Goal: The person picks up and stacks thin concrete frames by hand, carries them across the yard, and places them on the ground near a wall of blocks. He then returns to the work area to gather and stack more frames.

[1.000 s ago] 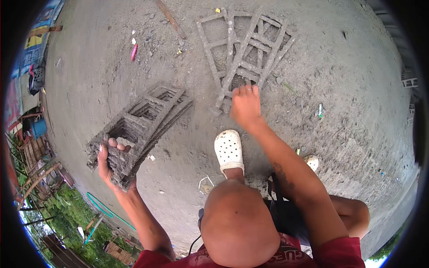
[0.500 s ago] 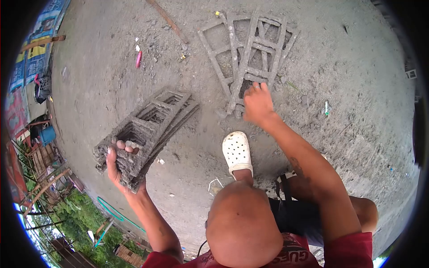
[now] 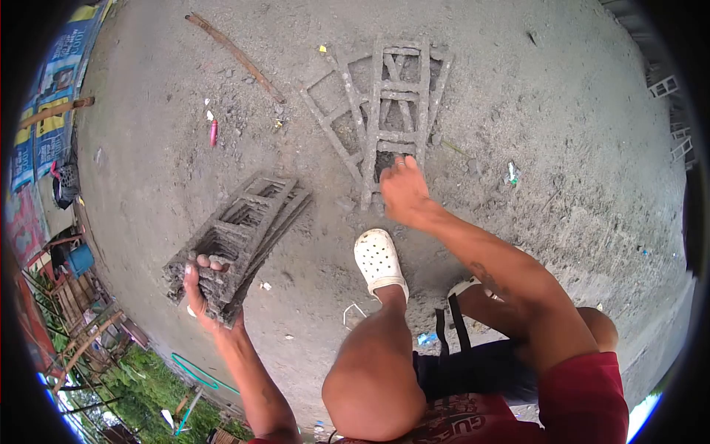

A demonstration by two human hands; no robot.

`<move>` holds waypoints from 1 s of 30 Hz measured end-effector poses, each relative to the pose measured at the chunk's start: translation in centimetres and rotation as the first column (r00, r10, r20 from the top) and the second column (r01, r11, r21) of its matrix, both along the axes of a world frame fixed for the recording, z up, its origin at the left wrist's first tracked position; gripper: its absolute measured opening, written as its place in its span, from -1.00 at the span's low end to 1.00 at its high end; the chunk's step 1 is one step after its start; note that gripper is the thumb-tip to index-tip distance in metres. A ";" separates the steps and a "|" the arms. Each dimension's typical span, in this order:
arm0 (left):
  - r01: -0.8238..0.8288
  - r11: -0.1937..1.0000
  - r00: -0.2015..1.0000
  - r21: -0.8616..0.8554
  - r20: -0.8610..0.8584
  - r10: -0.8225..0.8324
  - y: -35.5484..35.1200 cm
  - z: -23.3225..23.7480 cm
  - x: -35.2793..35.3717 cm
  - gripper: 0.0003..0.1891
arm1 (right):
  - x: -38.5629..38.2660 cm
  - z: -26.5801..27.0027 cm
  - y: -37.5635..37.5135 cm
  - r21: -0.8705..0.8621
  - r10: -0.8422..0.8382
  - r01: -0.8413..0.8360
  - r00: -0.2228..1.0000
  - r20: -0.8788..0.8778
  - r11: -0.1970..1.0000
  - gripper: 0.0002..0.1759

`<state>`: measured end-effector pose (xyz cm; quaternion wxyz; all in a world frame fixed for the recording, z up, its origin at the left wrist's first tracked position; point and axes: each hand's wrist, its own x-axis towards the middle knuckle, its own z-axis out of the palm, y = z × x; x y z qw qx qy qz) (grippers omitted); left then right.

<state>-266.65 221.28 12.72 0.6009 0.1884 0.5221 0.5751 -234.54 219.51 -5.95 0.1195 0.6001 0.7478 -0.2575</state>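
My left hand [image 3: 198,292] is closed around the near end of a stack of grey, cement-caked ladder-shaped frames [image 3: 255,201], its fingertips hooked over an end bar. The stack's far end slants away over the ground. My right hand [image 3: 403,189] is closed at the near end of another ladder-shaped frame [image 3: 400,95], the uppermost of several fanned out on the ground. Its fingers curl by the end opening, and the bar under them is hidden. More frames [image 3: 333,111] splay out beneath it to the left and right.
My white clog [image 3: 378,255] stands between the two groups of frames. A wooden stick [image 3: 235,55], a pink cylinder [image 3: 214,133] and bits of litter [image 3: 512,173] lie on the rough grey ground. Printed banners [image 3: 55,81] hang at the far left; a green hose [image 3: 194,371] lies lower left.
The uppermost frame in my right hand has turned and now lies straighter over the fanned ones. My left hand keeps its hold on the stack. The whole view has shifted slightly.
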 end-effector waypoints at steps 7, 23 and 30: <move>0.103 0.975 0.989 -0.197 0.121 -0.080 0.9 3.2 1.3 -0.86 | 6.5 18.6 6.2 -0.326 0.077 -0.114 0.989 -0.125 0.938 -0.58; 0.650 0.594 0.732 -0.475 0.180 -0.657 -7.2 18.7 17.4 -0.60 | 14.4 39.5 -22.3 -0.800 -0.912 0.592 -0.270 -0.309 0.096 -0.58; 0.744 0.431 0.591 -0.510 0.203 -0.781 -14.5 15.7 27.0 -0.56 | 18.2 35.0 -30.9 -0.916 -0.796 0.398 -0.571 -0.203 -0.052 -0.41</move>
